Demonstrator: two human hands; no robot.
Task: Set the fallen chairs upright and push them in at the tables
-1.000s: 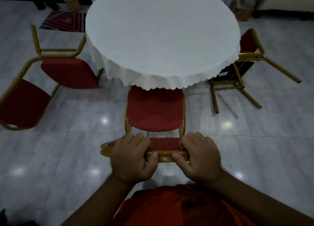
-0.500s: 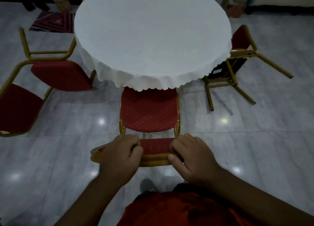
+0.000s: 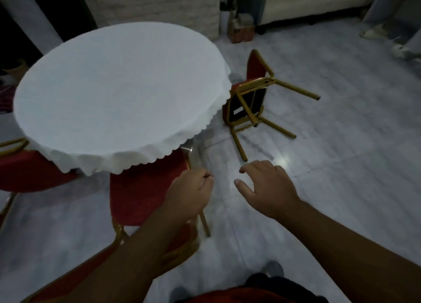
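Beside the round clothed table (image 3: 118, 93), both hands empty: left hand (image 3: 189, 195) seemingly curled, right hand (image 3: 266, 186) spread.

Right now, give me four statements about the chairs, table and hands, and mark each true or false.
1. The chair right of the table lies tipped over. True.
2. The right hand grips a chair leg. False: it hangs open over the floor, touching nothing.
3. The near chair stands upright, seat partly under the tablecloth. True.
4. The left hand holds a cup. False: it is loosely curled and holds nothing.
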